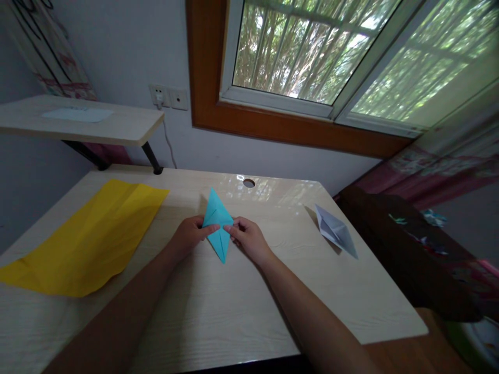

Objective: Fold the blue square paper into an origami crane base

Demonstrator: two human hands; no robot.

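Observation:
Between my two hands is a folded sheet of turquoise paper [217, 210], shaped like a long diamond with crease lines across its front. It is held just above the desk, one point away from me and the other toward me. My left hand [190, 234] pinches its left corner, the thumb lying across the front. On the right corner, my right hand [249, 238] pinches with thumb and fingers. Both thumbs press near the middle and almost meet. The fingers behind the paper are partly hidden.
A large yellow sheet [86, 239] lies on the desk [234, 317] at left. Toward the right edge stands a folded white paper boat [336, 231]. A raised shelf [132, 127] on black legs is at the back left. A round cable hole [248, 183] is near the back edge.

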